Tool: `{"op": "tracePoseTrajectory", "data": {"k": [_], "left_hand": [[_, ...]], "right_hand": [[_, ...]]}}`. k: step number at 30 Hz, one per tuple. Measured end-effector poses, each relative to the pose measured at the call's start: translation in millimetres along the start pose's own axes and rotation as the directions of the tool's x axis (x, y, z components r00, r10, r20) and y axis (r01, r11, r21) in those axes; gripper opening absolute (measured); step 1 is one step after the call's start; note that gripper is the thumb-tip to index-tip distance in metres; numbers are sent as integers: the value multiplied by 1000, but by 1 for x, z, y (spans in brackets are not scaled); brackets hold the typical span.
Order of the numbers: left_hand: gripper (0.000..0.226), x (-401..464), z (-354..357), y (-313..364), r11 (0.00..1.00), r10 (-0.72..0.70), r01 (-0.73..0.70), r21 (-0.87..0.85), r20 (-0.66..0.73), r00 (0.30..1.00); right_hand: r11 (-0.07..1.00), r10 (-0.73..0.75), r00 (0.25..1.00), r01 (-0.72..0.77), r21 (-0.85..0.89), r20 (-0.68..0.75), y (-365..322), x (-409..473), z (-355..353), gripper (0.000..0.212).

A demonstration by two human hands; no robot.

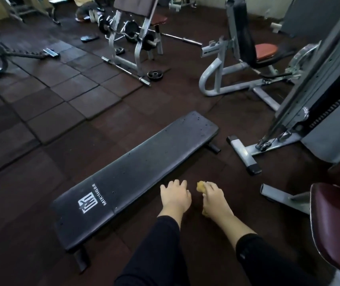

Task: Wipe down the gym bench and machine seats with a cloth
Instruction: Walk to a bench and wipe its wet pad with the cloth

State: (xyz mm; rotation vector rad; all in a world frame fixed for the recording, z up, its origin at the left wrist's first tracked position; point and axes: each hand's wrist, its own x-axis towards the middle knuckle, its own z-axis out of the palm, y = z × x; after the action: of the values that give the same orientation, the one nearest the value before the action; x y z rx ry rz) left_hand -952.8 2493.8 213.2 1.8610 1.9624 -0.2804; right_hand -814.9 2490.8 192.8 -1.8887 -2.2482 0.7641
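Reaching toward flat bench point(136, 174): right hand point(214, 198) gripping yellow cloth point(201, 186), left hand point(175, 196) open beside it. Specks on the pad, wiping seemingly not begun; machine seats point(265, 51) left.

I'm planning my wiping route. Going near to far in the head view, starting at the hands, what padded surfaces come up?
Right hand holding the yellow cloth → black flat bench → orange machine seat → dark red seat of the barbell stand at the back.
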Motion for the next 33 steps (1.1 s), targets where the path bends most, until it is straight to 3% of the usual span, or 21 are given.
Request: {"op": "tracePoseTrajectory", "data": {"k": [12,15,19,25,33], "left_hand": [[44,206,-102,-5,989,139,-138,56,-15,990],[46,237,-115,3,990,135,-135,37,0,991],[48,282,-125,13,998,67,-68,-5,-20,998],[51,332,-126,30,983,-140,143,-112,30,990],[52,402,-95,44,951,-248,254,-177,55,967]], "right_hand": [[983,166,979,-155,95,-117,6,188,-58,47],[991,128,987,-124,47,-98,12,222,-71,48],[1000,21,997,-22,-8,-74,30,278,-93,52],[991,-129,991,130,-29,28,81,361,-102,48],[993,-109,994,108,44,32,150,448,-73,47]]}}
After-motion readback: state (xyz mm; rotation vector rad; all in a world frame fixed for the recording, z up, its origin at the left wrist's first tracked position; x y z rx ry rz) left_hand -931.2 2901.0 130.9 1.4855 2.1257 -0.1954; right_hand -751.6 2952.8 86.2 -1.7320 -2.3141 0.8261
